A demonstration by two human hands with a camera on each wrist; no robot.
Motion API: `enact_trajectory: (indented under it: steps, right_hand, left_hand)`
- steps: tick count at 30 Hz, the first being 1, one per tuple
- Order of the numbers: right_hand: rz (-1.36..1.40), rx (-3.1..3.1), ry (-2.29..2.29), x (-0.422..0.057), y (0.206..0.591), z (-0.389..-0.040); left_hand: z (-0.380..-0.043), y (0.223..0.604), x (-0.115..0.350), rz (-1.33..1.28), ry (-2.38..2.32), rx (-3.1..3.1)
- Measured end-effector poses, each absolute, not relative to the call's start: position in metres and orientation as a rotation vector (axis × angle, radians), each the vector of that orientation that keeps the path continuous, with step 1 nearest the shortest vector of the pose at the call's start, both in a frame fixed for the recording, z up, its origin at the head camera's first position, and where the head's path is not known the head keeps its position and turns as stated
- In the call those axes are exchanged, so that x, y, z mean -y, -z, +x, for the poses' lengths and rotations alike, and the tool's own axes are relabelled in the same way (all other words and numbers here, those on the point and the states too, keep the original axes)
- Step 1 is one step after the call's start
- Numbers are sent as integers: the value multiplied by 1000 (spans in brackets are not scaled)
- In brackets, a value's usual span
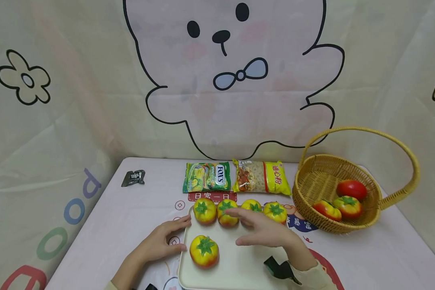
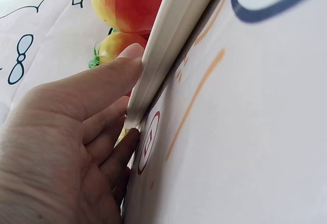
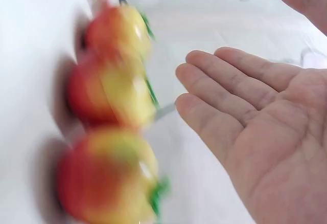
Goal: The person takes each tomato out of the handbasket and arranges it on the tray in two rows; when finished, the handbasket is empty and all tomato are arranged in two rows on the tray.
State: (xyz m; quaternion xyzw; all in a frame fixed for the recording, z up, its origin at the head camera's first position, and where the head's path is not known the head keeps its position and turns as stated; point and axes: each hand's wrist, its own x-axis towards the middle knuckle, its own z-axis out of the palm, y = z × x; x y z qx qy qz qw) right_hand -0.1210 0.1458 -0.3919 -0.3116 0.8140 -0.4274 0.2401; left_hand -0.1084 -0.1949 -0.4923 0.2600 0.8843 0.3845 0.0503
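A cream tray point(image 1: 239, 262) lies on the table with several yellow-and-red toy tomatoes, each topped by a green leafy calyx. Along its far edge runs a row, including a left-end tomato point(image 1: 204, 211) and a right-end tomato point(image 1: 275, 212). One more tomato point(image 1: 204, 251) sits nearer, at the left. My left hand point(image 1: 163, 240) rests against the tray's left rim, thumb and fingertips touching it; the left wrist view shows the thumb point(image 2: 110, 83) on the rim. My right hand point(image 1: 264, 229) hovers over the tray with fingers extended, holding nothing; its palm point(image 3: 286, 132) faces the right wrist camera.
A wicker basket point(image 1: 313, 171) with a tall handle stands at the right, holding a red tomato point(image 1: 351, 190) and two yellow-red ones. Behind the tray lie a green Fox's packet point(image 1: 207, 177) and a yellow food bag point(image 1: 261, 177). A small black packet point(image 1: 133, 178) is far left.
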Motion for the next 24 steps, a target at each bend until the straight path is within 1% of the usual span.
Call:
enact_trajectory:
  steps: [10, 18, 24]
  right_hand:
    - [-831, -2504, 1313, -222, 369, -134]
    - [-561, -2775, 1132, -282, 338, -149]
    - [-391, -2831, 1100, -333, 323, -176]
  left_hand:
    - [-110, 493, 195, 810, -1172, -2693]
    - [-110, 494, 195, 789, -1175, -2688]
    - [-110, 494, 195, 784, -1178, -2686]
